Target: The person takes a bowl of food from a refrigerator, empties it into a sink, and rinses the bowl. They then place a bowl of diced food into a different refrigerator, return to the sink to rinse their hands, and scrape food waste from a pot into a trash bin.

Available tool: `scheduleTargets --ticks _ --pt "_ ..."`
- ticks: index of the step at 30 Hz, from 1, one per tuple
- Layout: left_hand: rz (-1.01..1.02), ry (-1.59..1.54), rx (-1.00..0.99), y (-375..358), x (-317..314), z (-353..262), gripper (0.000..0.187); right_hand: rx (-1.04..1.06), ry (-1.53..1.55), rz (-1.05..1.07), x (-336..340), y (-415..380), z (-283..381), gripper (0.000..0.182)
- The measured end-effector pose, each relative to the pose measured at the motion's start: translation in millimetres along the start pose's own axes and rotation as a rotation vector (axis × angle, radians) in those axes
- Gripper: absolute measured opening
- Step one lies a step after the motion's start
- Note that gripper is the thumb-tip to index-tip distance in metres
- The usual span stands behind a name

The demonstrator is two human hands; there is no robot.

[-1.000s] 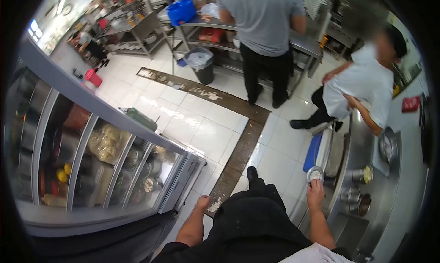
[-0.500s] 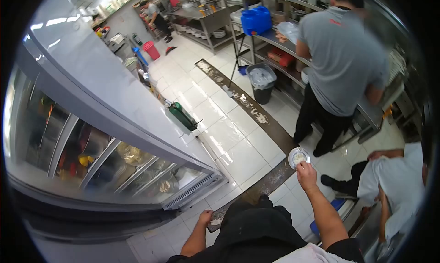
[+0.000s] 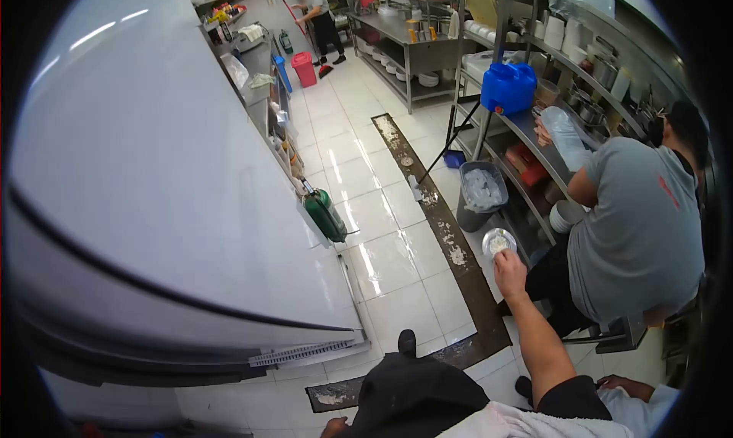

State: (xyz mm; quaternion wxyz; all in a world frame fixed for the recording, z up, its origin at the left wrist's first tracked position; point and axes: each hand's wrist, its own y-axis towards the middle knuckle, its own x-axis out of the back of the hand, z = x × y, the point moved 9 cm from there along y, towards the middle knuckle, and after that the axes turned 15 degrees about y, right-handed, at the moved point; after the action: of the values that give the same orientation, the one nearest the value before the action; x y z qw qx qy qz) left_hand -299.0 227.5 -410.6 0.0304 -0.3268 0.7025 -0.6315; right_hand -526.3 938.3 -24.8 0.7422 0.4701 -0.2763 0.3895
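A small round, shallow silvery dish with pale food in it is held out in front of me. My right hand is closed on its near edge, arm stretched forward. I cannot make out exactly what the food is. Low at the bottom edge, beside my black apron, only a bit of my left hand shows. Its fingers are mostly cut off, and no object is visible in it.
A large white fridge fills the left. A co-worker in grey bends over steel shelving at right, beside a grey bin. A dark, littered floor strip crosses the tiles. A green cylinder stands near the fridge. Someone sweeps far back.
My view has turned and moved forward past the fridge's glass front. The dish stays in my right hand, now closer to the bin. My left hand has sunk toward the bottom edge.
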Motion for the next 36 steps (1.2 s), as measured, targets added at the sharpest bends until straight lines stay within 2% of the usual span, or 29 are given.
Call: scheduleTargets --ticks 1,2,3,4,7,14,17,20,21,24,25,26,28,32,34,36 --pt "-0.031 0.238 -0.169 8 2 -19 0.033 0.002 -0.008 -0.007 -10 20 -11 0.014" --pt "-0.168 0.891 -0.693 -7 -12 -60 0.033 -0.003 -0.018 -0.016 -17 40 -24 0.014" --pt "-0.031 0.143 -0.155 18 13 -36 0.033 -0.005 -0.022 -0.028 -21 60 -33 0.014" --pt "-0.016 -0.172 0.028 21 21 -34 0.033 -0.013 -0.026 -0.037 -26 80 -43 0.014" --pt "-0.05 -0.393 0.099 17 49 -75 0.033 -0.018 -0.034 -0.119 -30 147 -67 0.015" --pt "-0.077 -0.43 0.207 21 57 -164 0.033 -0.017 -0.072 -0.326 -46 308 -152 0.011" --pt "-0.052 -0.413 0.282 23 41 -197 0.034 -0.012 -0.003 -0.436 -53 357 -189 0.015" --pt "-0.021 -0.387 0.366 20 32 -222 0.034 -0.075 0.093 -0.582 -85 377 -255 0.019" --pt "-0.013 -0.376 0.397 20 31 -228 0.034 -0.162 0.186 -0.638 -101 375 -282 0.015" --pt "-0.002 -0.348 0.482 20 43 -236 0.034 -0.548 0.373 -0.618 -195 341 -387 0.012" --pt "0.003 -0.345 0.509 19 45 -236 0.034 -0.879 0.441 -0.451 -266 308 -459 0.017" --pt "0.003 -0.342 0.523 15 50 -236 0.034 -1.366 0.999 -0.542 -340 259 -497 0.017" --pt "-0.004 -0.366 0.526 15 63 -251 0.035 -1.541 1.025 -0.582 -389 224 -540 0.015" --pt "-0.027 -0.401 0.504 9 97 -297 0.036 -1.547 1.109 -0.662 -414 232 -558 0.014" --pt "-0.03 -0.396 0.503 10 100 -299 0.035 -1.518 1.179 -0.7 -418 241 -574 0.014" --pt "-0.013 -0.369 0.505 14 96 -293 0.034 -1.345 1.298 -0.658 -407 264 -575 0.017"
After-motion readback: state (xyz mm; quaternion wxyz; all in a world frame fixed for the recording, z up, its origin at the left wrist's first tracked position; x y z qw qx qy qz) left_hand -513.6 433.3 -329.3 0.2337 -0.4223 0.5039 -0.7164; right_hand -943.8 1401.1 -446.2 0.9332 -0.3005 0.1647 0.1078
